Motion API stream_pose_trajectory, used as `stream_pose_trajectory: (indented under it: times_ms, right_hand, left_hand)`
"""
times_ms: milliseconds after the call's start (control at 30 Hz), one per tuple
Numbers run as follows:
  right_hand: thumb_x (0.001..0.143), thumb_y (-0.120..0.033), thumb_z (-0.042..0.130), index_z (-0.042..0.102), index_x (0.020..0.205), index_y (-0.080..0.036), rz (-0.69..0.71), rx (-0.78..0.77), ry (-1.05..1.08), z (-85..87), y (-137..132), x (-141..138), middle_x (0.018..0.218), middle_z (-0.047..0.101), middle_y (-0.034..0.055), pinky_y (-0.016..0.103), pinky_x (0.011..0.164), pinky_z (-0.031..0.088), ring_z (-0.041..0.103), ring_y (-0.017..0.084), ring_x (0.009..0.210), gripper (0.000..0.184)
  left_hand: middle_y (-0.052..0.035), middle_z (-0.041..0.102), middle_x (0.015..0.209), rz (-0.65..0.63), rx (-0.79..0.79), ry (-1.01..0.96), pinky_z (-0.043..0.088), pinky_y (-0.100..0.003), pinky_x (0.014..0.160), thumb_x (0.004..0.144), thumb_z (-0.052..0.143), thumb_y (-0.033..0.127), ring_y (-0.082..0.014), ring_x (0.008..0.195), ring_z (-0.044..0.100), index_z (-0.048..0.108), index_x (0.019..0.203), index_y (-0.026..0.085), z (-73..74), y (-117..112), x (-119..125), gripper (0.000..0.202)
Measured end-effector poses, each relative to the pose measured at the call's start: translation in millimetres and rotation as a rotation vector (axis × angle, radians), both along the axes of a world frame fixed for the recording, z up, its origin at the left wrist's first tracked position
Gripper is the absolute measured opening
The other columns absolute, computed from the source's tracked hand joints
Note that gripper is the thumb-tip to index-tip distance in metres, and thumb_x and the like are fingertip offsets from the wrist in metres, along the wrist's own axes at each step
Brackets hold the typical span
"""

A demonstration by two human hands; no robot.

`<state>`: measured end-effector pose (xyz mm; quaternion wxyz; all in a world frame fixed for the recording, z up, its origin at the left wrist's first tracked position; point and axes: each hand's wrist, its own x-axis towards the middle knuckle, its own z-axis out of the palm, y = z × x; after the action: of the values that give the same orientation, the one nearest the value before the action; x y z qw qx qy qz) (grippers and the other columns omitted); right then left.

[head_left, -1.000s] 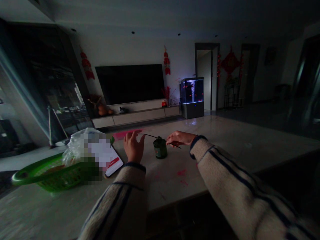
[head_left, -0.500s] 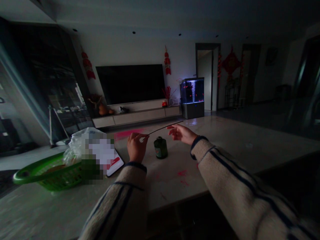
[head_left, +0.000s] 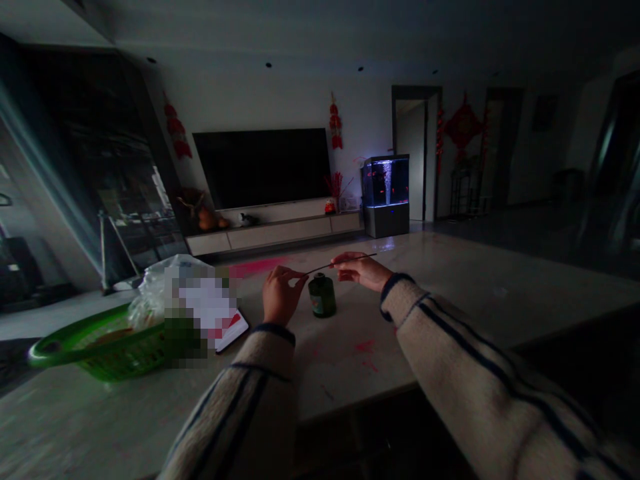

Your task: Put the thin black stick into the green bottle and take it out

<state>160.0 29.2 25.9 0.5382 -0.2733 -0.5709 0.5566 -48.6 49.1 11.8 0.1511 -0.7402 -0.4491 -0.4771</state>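
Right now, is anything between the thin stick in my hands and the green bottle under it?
Nothing visible stands in the way. The thin dark stick, pinched between your left hand and right hand, passes just above the dark green bottle, with no other object between them in this view.

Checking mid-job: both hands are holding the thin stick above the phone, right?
Not quite: the head view shows the stick above the green bottle, not the phone. The left hand and right hand are both holding it, as you said.
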Motion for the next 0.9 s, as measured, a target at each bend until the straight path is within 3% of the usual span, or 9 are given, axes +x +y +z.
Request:
stream_pose_trajectory:
  times_ms: [133,233,333,467,633,767,900]
  right_hand:
    - [0.062,-0.015,0.067,0.065,0.085,-0.018,0.055,0.03,-0.069,-2.5,-1,-4,0.083,0.067,0.0011,0.022,0.065,0.049,0.058,0.007,0.065,0.022]
    - [0.061,-0.019,0.069,0.065,0.082,-0.017,0.015,0.061,-0.046,-5.0,0,-9,0.079,0.067,0.0015,0.021,0.065,0.048,0.059,0.008,0.069,0.022]
    - [0.06,-0.025,0.069,0.066,0.081,-0.016,-0.116,0.093,0.04,-5.5,3,-15,0.077,0.067,0.0015,0.02,0.063,0.047,0.057,0.007,0.063,0.024]
    - [0.06,-0.033,0.068,0.065,0.078,-0.015,-0.394,0.179,0.079,0.1,6,-18,0.076,0.065,0.002,0.022,0.063,0.047,0.056,0.008,0.061,0.026]
    - [0.072,-0.039,0.055,0.061,0.083,-0.015,-0.681,0.324,0.064,11.8,4,-10,0.076,0.063,0.0038,0.023,0.062,0.046,0.055,0.009,0.061,0.027]
    - [0.078,-0.041,0.046,0.058,0.084,-0.016,-0.803,0.381,0.086,15.8,3,-4,0.075,0.062,0.0034,0.021,0.058,0.045,0.052,0.007,0.058,0.029]
    - [0.077,-0.043,0.046,0.058,0.08,-0.015,-0.804,0.437,0.09,14.1,6,-5,0.067,0.059,0.0008,0.021,0.052,0.043,0.051,0.008,0.053,0.031]
  left_hand:
    - [-0.004,0.059,0.077,0.021,0.008,0.014,0.04,-0.031,0.072,0.071,0.059,0.038,-0.0193,0.076,0.054,0.07,0.076,0.022,0.8,-1,0,0.02]
    - [-0.0041,0.059,0.076,0.026,0.01,0.021,0.04,-0.032,0.072,0.071,0.059,0.037,-0.0198,0.076,0.054,0.07,0.076,0.022,1.8,-3,2,0.019]
    - [-0.0045,0.06,0.078,0.008,0.007,0.016,0.04,-0.032,0.073,0.072,0.058,0.036,-0.0196,0.077,0.055,0.069,0.076,0.021,2.3,-5,3,0.019]
    - [-0.0053,0.06,0.08,0.013,-0.001,0.013,0.039,-0.032,0.074,0.074,0.056,0.036,-0.0201,0.078,0.055,0.068,0.079,0.021,2.5,-7,3,0.02]
    - [-0.0051,0.061,0.081,0.054,-0.028,0.0,0.04,-0.031,0.071,0.074,0.055,0.034,-0.0198,0.076,0.056,0.069,0.077,0.022,1.6,-5,1,0.018]
    - [-0.0049,0.062,0.082,0.06,-0.043,0.008,0.041,-0.03,0.071,0.075,0.054,0.035,-0.019,0.076,0.056,0.069,0.078,0.022,-0.3,-3,0,0.02]
    - [-0.0046,0.063,0.083,0.075,-0.066,0.045,0.042,-0.029,0.072,0.077,0.051,0.034,-0.0181,0.077,0.057,0.069,0.081,0.021,-1.8,0,0,0.022]
